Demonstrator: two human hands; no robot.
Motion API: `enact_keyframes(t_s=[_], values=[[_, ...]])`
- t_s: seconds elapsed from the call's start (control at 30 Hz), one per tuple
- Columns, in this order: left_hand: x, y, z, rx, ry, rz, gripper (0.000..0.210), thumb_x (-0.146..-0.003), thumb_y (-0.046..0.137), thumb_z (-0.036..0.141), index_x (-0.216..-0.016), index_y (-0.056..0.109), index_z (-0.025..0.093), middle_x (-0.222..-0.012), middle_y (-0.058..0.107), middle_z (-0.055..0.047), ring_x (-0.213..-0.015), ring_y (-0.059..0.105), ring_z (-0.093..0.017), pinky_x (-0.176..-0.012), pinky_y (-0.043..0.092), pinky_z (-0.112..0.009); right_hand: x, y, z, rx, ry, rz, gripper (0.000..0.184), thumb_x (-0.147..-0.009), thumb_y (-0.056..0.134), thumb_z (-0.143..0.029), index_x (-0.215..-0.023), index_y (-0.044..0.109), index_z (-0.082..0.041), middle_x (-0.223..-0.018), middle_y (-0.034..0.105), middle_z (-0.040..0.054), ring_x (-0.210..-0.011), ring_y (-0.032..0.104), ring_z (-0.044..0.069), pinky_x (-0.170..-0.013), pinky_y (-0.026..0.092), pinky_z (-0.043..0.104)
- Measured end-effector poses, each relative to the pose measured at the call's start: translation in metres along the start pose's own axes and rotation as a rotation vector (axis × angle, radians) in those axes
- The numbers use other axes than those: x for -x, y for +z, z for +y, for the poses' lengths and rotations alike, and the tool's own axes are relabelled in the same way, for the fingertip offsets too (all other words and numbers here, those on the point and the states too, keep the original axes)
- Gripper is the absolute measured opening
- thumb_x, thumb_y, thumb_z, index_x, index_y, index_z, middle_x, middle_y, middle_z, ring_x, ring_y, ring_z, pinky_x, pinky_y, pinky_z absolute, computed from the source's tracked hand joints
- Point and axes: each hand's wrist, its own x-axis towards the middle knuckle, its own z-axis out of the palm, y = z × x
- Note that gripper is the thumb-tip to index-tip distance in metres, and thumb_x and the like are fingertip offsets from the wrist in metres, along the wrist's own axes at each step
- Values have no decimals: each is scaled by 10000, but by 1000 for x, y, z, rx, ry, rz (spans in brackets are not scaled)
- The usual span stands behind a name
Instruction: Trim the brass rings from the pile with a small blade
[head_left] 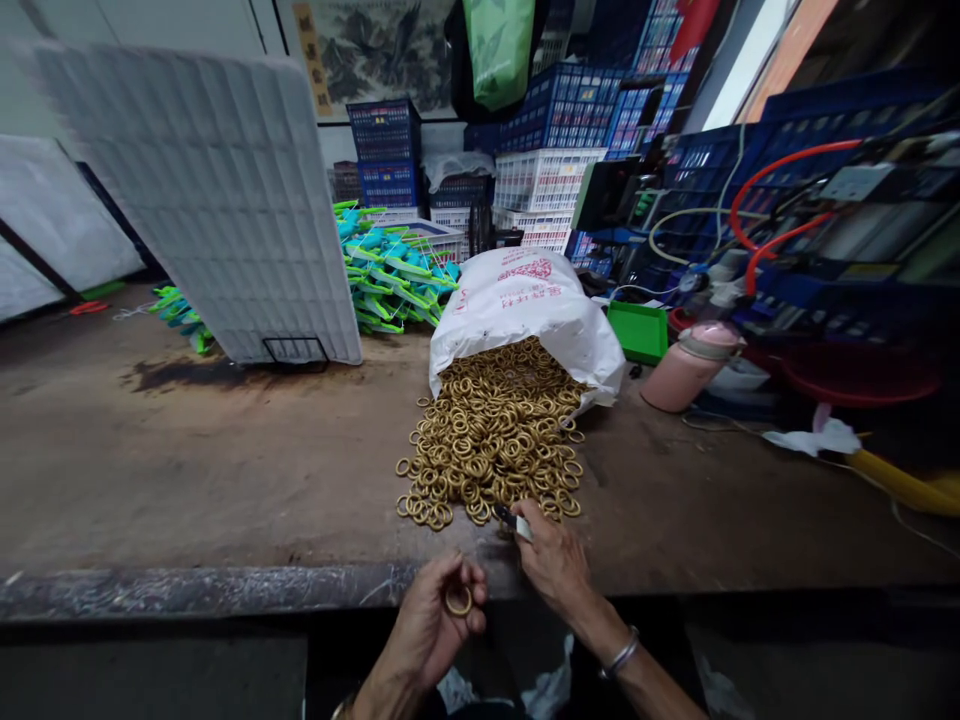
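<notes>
My left hand (439,615) is curled in front of the table edge, its fingers closed on a brass-coloured ring (458,601). My right hand (553,560) is at the near side of a heap of rings (487,450), wrapped round a small black-and-white tool (514,522) whose kind I cannot make out. The tool's dark tip points left, close to the nearest rings. Behind the heap lies a white sack (517,300) with red print, its mouth facing me and loose rings spilling out onto the wooden table (225,470).
A tall white ribbed panel (225,200) stands on the left in a wire stand. Green and blue plastic pieces (397,270) are piled behind it. To the right are a green tray (637,331), a pink bottle (690,368) and red hoses (750,200). Crates (547,180) are stacked behind.
</notes>
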Motion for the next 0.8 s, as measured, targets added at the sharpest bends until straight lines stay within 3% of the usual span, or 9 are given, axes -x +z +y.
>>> enact_keyframes(t_s=[0.13, 0.27, 0.43, 0.57, 0.8], values=[[-5, 6, -2, -196, 126, 58, 267, -690, 627, 380, -748, 514, 145, -646, 535, 6, -471, 469, -70, -357, 325, -156, 5, -1, -10, -268, -91, -52, 144, -767, 407, -204, -848, 527, -204, -649, 591, -1, -589, 547, 135, -542, 347, 211], [-8, 8, 0, -389, 214, 108, 348, -704, 583, 472, -865, 502, 175, -533, 450, 71, -361, 324, -32, -327, 229, -143, 12, -3, -28, -451, -174, -121, 114, -784, 410, -242, -805, 517, -208, -671, 569, -12, -596, 517, 120, -565, 366, 208], [-5, 11, 7, -538, 290, 154, 325, -682, 601, 455, -646, 471, 160, -499, 422, 69, -401, 328, -37, -399, 277, -163, 12, -4, -38, -683, -62, -210, 259, -822, 382, -393, -692, 482, -193, -575, 494, -38, -558, 473, 104, -553, 370, 205], [-4, 10, 7, -644, 389, 106, 290, -703, 596, 402, -612, 482, 152, -529, 459, 48, -459, 370, -50, -450, 305, -170, 9, -1, -36, -729, 1, -237, 319, -814, 374, -430, -619, 447, -188, -539, 438, -48, -539, 424, 98, -524, 344, 206], [-2, 1, 1, -493, 134, -22, 317, -751, 525, 462, -660, 457, 166, -471, 363, 81, -346, 225, -23, -343, 139, -167, 8, 6, -35, -704, 10, -220, 264, -785, 398, -392, -616, 432, -192, -563, 428, -50, -544, 403, 97, -521, 322, 212]])
